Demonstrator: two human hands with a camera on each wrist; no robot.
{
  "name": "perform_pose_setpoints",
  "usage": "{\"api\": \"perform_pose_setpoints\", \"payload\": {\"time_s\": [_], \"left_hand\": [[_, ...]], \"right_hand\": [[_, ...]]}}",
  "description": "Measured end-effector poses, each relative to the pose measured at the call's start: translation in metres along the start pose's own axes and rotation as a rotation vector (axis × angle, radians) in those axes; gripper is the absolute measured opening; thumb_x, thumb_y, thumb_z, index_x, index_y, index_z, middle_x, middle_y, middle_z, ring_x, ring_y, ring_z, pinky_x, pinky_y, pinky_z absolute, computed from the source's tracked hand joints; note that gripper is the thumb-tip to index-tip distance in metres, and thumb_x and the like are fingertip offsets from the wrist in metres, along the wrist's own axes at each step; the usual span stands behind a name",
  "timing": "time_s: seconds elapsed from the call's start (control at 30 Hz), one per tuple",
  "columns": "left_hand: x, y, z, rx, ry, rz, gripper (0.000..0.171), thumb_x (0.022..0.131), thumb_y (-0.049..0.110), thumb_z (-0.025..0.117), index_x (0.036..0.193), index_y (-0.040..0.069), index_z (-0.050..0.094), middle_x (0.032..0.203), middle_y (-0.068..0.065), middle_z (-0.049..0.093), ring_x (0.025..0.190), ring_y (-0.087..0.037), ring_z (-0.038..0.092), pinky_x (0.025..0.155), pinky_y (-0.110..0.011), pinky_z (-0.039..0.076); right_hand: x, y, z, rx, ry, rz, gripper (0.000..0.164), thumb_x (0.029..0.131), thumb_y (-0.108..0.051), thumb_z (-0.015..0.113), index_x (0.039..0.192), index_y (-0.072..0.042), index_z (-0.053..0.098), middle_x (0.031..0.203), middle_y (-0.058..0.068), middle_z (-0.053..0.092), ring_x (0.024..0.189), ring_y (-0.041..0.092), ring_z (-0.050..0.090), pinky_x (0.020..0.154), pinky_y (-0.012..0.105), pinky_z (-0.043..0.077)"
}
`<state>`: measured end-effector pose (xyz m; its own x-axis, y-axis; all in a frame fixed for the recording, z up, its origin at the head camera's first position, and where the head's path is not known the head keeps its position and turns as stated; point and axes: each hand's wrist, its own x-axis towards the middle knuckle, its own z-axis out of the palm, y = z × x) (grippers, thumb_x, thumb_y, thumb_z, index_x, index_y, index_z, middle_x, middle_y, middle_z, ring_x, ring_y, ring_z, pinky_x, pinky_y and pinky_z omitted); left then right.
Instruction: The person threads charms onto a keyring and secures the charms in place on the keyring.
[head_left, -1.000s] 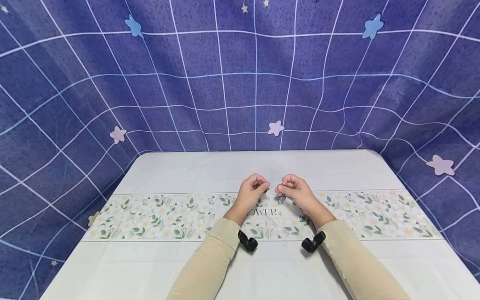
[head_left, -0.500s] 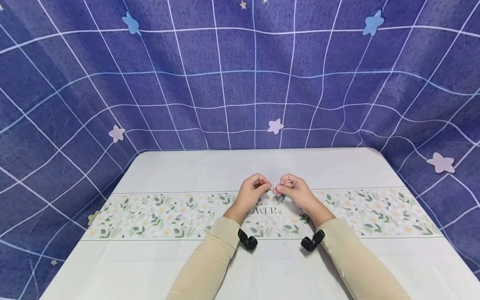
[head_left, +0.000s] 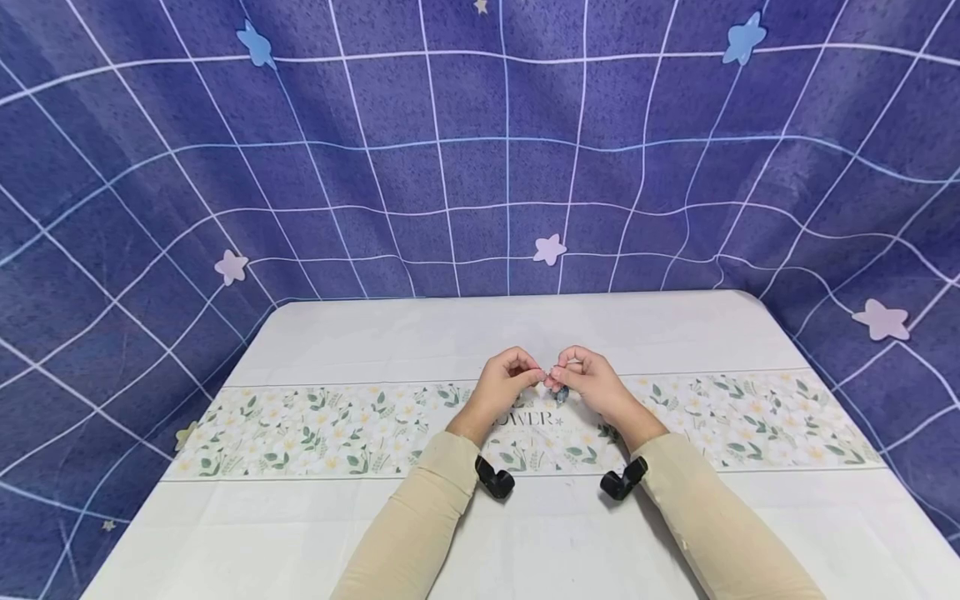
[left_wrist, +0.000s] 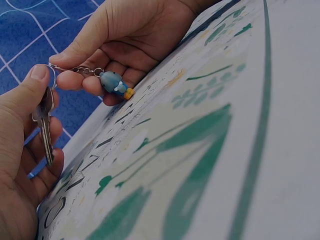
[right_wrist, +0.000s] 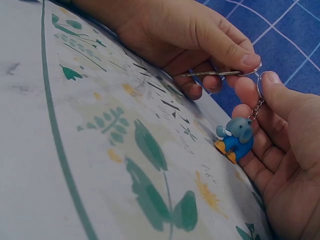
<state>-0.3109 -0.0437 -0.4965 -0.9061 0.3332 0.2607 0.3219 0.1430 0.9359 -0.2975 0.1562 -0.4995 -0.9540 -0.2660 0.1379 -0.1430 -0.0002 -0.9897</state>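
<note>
Over the table's middle, my left hand (head_left: 504, 387) pinches a metal key (left_wrist: 45, 125) with a thin ring (left_wrist: 53, 76) at its head, between thumb and forefinger. Facing it, my right hand (head_left: 592, 385) pinches the split ring (right_wrist: 259, 86) of a keychain. From that ring a short chain (right_wrist: 255, 109) leads to a small blue-grey elephant charm (right_wrist: 237, 139) with yellow feet, hanging against the right fingers. The two rings meet between the fingertips; whether they are linked I cannot tell. Both thumbs partly hide the rings.
A white tablecloth (head_left: 300, 525) with a printed floral band (head_left: 315, 429) covers the table beneath the hands. A purple-blue curtain (head_left: 465, 175) with a grid and stars hangs behind and at both sides. A black camera mount (head_left: 495, 482) sits on each wrist.
The hands have drawn closer together, and the gap between their fingertips has closed. Both keep their pinch on the key and the keychain. The head view has tilted slightly.
</note>
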Motion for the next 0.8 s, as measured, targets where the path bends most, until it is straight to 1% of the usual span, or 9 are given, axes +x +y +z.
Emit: {"api": "perform_pose_setpoints", "payload": {"time_s": [0.07,0.13,0.2,0.23,0.33,0.4,0.6,0.8], "left_hand": [[0.0007,0.0002,-0.0005,0.001,-0.013,-0.004,0.012,0.093,0.006,0.072,0.094,-0.003,0.065,0.087,-0.020,0.069,0.079,-0.040,0.062,0.064,-0.022,0.046],[0.0011,-0.0004,-0.0007,0.002,-0.018,-0.004,0.012,0.093,0.006,0.072,0.094,-0.003,0.065,0.086,-0.020,0.069,0.078,-0.038,0.062,0.064,-0.022,0.046],[0.0014,-0.0025,-0.0006,-0.002,-0.012,0.005,0.013,0.093,0.008,0.073,0.093,-0.002,0.065,0.086,-0.019,0.069,0.076,-0.032,0.062,0.063,-0.022,0.046],[0.0028,-0.0069,-0.0002,-0.002,-0.012,0.002,0.014,0.093,0.010,0.074,0.094,-0.001,0.066,0.086,-0.019,0.069,0.075,-0.030,0.061,0.063,-0.021,0.046],[0.0021,-0.0066,0.0000,-0.006,-0.007,0.013,0.015,0.092,0.013,0.076,0.093,0.001,0.066,0.084,-0.016,0.069,0.072,-0.021,0.059,0.063,-0.022,0.046],[0.0023,-0.0070,0.0000,-0.009,-0.010,0.016,0.015,0.092,0.013,0.076,0.091,0.002,0.066,0.083,-0.014,0.069,0.071,-0.018,0.058,0.062,-0.022,0.046],[0.0022,-0.0067,-0.0001,-0.004,-0.018,0.012,0.012,0.092,0.012,0.074,0.090,0.005,0.065,0.079,-0.007,0.068,0.068,-0.015,0.058,0.061,-0.022,0.045],[0.0020,-0.0062,0.0007,0.018,-0.009,0.008,0.012,0.092,0.012,0.074,0.090,0.006,0.065,0.079,-0.006,0.067,0.068,-0.014,0.056,0.061,-0.022,0.044]], "right_hand": [[0.0000,-0.0003,0.0003,0.000,-0.001,-0.003,0.010,0.100,-0.001,0.060,0.098,0.000,0.050,0.085,0.010,0.074,0.080,0.016,0.071,0.078,0.026,0.056],[-0.0001,0.0000,0.0003,0.007,-0.001,-0.005,0.010,0.100,0.000,0.060,0.098,0.001,0.050,0.085,0.011,0.074,0.080,0.016,0.071,0.078,0.026,0.056],[0.0000,0.0000,0.0006,0.013,0.000,-0.004,0.010,0.100,0.000,0.060,0.098,0.001,0.050,0.085,0.011,0.074,0.080,0.016,0.071,0.078,0.026,0.056],[0.0001,0.0002,0.0004,0.015,0.000,-0.005,0.010,0.100,0.000,0.060,0.098,0.001,0.050,0.085,0.011,0.074,0.080,0.015,0.071,0.078,0.026,0.056],[-0.0002,-0.0003,0.0007,0.008,0.002,-0.002,0.010,0.100,0.000,0.060,0.098,0.001,0.051,0.085,0.012,0.074,0.080,0.016,0.071,0.078,0.026,0.056],[-0.0004,-0.0010,0.0010,0.003,0.003,-0.001,0.010,0.100,0.000,0.061,0.098,0.002,0.051,0.086,0.012,0.074,0.080,0.016,0.071,0.078,0.026,0.056],[-0.0010,-0.0024,0.0021,-0.002,0.004,-0.004,0.011,0.099,0.000,0.061,0.097,0.002,0.051,0.086,0.014,0.073,0.080,0.016,0.071,0.077,0.026,0.056],[-0.0002,-0.0002,0.0017,0.015,0.007,-0.012,0.011,0.099,0.002,0.061,0.096,0.003,0.051,0.086,0.018,0.073,0.079,0.015,0.071,0.077,0.026,0.056]]}}
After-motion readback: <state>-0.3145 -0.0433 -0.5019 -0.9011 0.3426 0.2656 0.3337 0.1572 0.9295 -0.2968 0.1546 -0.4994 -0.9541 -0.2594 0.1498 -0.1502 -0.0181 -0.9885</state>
